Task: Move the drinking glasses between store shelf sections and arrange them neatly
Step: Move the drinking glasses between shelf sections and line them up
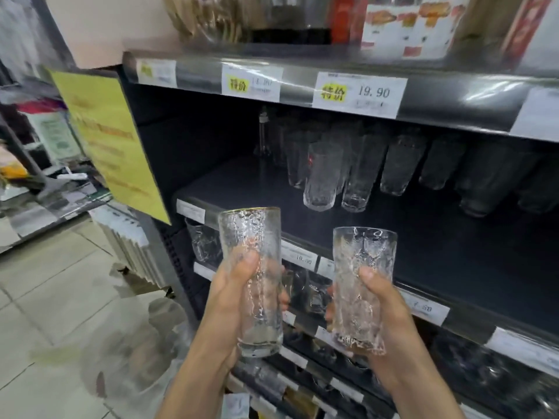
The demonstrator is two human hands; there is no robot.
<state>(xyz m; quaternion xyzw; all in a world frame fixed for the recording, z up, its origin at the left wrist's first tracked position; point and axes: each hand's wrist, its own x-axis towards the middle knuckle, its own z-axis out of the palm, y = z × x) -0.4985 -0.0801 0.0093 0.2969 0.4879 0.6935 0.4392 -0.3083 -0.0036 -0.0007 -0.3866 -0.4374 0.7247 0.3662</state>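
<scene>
Holding two upright, one each: left hand [227, 297] clamps gold-rimmed glass [250, 234], right hand [391, 309] clamps plain glass [364, 252].

From where I watch, the left hand [228, 302] and right hand [390, 314] are bare. The left forearm [193, 385] and right forearm [423, 385] are bare too, as far as the frame shows. The thumbs [246, 263] have short, plain nails.

Shelf board [242, 189] bare leftward; glasses [348, 173] crowd its right.
</scene>
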